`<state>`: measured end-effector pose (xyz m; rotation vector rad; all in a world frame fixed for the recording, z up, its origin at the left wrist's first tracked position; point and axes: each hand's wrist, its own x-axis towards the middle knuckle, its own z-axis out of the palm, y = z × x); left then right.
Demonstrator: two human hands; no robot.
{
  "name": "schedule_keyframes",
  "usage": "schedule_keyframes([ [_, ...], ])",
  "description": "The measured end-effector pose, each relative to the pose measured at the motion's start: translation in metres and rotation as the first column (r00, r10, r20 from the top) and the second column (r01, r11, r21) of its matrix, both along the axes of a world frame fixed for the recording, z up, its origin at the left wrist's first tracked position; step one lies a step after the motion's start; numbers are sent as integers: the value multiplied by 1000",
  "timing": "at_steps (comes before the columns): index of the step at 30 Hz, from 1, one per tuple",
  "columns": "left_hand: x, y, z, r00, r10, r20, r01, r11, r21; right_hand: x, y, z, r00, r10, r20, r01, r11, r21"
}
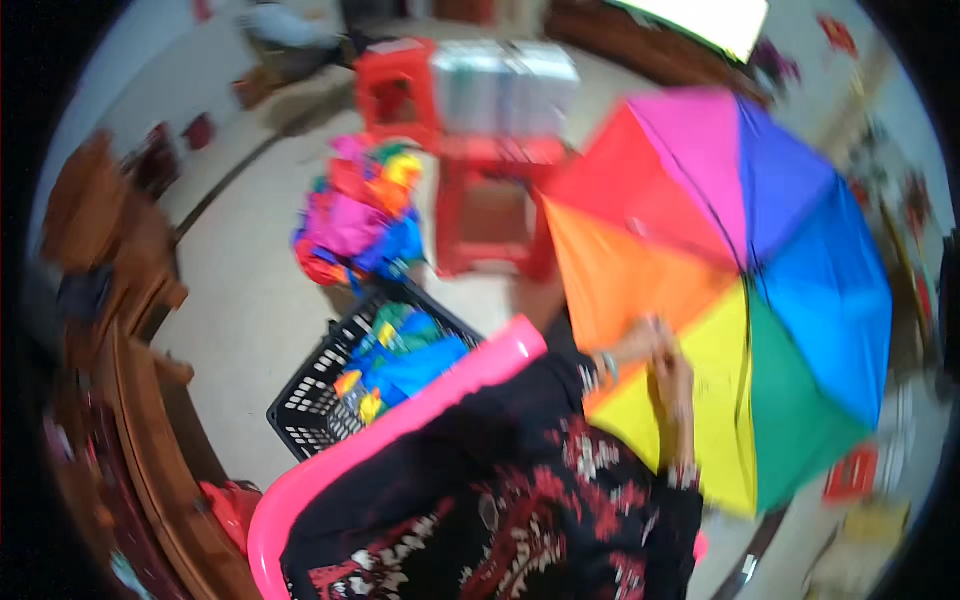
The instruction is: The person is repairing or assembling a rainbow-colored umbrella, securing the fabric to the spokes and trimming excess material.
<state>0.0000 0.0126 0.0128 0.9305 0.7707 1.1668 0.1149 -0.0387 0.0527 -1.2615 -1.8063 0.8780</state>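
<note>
An open rainbow umbrella (810, 390) with panels in several colours fills the right side, with thin dark lines meeting near its middle. In front of its orange and yellow panels, my left hand (634, 343) reaches in from the left, a bracelet at the wrist. My right hand (674, 374) comes up from below, and the fingertips of both meet. The fingers of each look pinched together. Blur and small size hide what lies between them.
A pink plastic chair arm (400, 405) curves around my left side. Beyond it stands a black basket (302, 398) holding colourful cloth. Past that is a pile of bright cloth (350, 215). Red plastic stools (455, 225) and wooden furniture (140, 420) stand around.
</note>
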Motion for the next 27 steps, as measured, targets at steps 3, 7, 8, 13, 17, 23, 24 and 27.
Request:
schedule_keyframes([
  [3,-17,15,-12,850,222,-478,-244,970,16,-31,1,32,979,3,-205,-57,964,-258],
  [7,-35,12,21,936,74,-343,-151,967,-203,-17,35,-23,937,-159,312,142,987,77],
  [8,-34,16,21,950,62,-306,-122,976,-180,-16,37,-24,938,-187,292,173,982,75],
  [13,-10,14,27,979,25,-202,-61,983,-174,1,44,-36,931,-274,240,233,955,185],
  [17,-8,4,18,966,57,-253,-105,978,-183,-1,37,-45,918,-278,284,242,957,158],
  [23,-10,3,17,861,56,-505,-115,989,-88,4,37,-36,960,-239,-149,173,918,-357],
  [24,-11,5,14,827,67,-559,-115,992,-52,6,35,-35,905,-289,-311,103,860,-500],
  [27,-12,12,3,732,122,-670,-107,992,64,19,48,-28,682,-435,-588,63,836,-545],
])
